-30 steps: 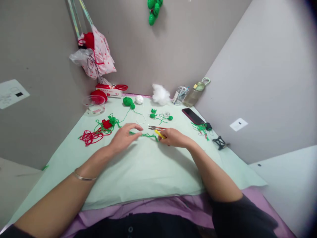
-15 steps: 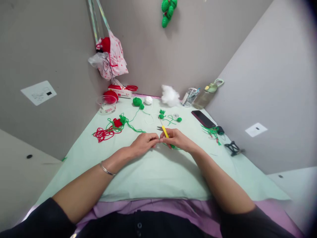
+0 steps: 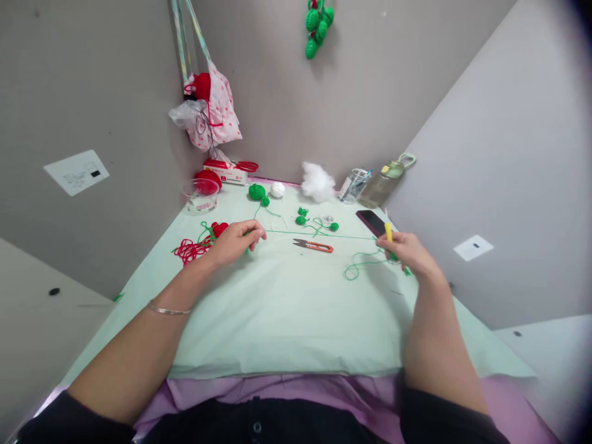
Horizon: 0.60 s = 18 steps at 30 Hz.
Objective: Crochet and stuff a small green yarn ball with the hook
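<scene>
Across the middle of the desk (image 3: 287, 320), 1 strand of green yarn (image 3: 351, 237) runs nearly straight from the left hand (image 3: 238, 240) to the right hand (image 3: 409, 251). Left hand: fingers curled, thumb drawn in, apparently pinching the yarn; exact contact point hidden by the fingers. Right hand: closed around a yellow-handled tool (image 3: 388, 232), probably a crochet hook, its handle angled upward; the strand also ends at these fingers. Hands well apart, presumably to draw the strand out and keep it free of tangles. A slack loop (image 3: 372, 263) lies on the desk just beside the right hand, where it seems loose enough to feed without pulling. Orange-handled thread snips (image 3: 314, 246) rest on the near side of the strand, between the hands, likely left there for easy reach. Beyond the strand: 3 small green pieces (image 3: 301, 220), then white stuffing (image 3: 317, 182) near the wall, perhaps kept back to spare working room. Tangled red yarn (image 3: 189, 251) sits beside the left wrist; phone (image 3: 369, 222) just beyond the right hand.
</scene>
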Each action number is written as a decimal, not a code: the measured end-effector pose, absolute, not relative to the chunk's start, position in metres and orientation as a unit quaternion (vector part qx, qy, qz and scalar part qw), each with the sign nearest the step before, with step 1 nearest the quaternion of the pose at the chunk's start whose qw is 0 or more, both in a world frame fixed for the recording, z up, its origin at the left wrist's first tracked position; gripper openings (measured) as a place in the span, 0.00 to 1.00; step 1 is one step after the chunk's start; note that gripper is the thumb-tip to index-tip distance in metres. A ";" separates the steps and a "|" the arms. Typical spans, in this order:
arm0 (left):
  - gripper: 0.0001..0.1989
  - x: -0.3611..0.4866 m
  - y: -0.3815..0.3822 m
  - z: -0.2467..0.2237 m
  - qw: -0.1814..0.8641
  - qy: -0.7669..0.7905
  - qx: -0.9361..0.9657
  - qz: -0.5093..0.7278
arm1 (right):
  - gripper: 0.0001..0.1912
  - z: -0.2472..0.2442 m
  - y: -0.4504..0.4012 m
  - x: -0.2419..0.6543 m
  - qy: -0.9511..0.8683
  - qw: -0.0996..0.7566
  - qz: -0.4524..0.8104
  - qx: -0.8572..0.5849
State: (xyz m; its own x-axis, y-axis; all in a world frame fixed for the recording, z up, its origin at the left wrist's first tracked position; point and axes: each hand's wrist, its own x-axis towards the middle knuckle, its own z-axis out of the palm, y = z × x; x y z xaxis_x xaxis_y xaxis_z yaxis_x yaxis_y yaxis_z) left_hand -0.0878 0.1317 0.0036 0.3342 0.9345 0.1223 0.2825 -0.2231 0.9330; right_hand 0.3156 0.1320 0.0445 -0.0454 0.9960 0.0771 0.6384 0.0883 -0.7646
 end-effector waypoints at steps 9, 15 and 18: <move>0.15 -0.045 0.111 -0.010 0.547 0.370 0.694 0.287 | 0.21 0.022 0.103 0.184 -0.720 0.200 0.481 -0.459; 0.22 -0.059 0.113 -0.006 0.643 0.330 0.652 0.229 | 0.18 0.012 0.112 0.191 -0.658 0.274 0.544 -0.443; 0.22 -0.069 0.117 -0.002 0.661 0.326 0.644 0.206 | 0.17 0.016 0.118 0.210 -0.630 0.321 0.544 -0.453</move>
State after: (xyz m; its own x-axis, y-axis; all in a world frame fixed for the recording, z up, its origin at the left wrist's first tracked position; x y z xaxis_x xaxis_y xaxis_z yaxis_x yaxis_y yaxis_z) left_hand -0.0689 0.1166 -0.0017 0.7029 0.6918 -0.1655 0.1477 0.0856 0.9853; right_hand 0.2095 0.1179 0.0165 -0.3843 0.9190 -0.0884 0.2217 -0.0011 -0.9751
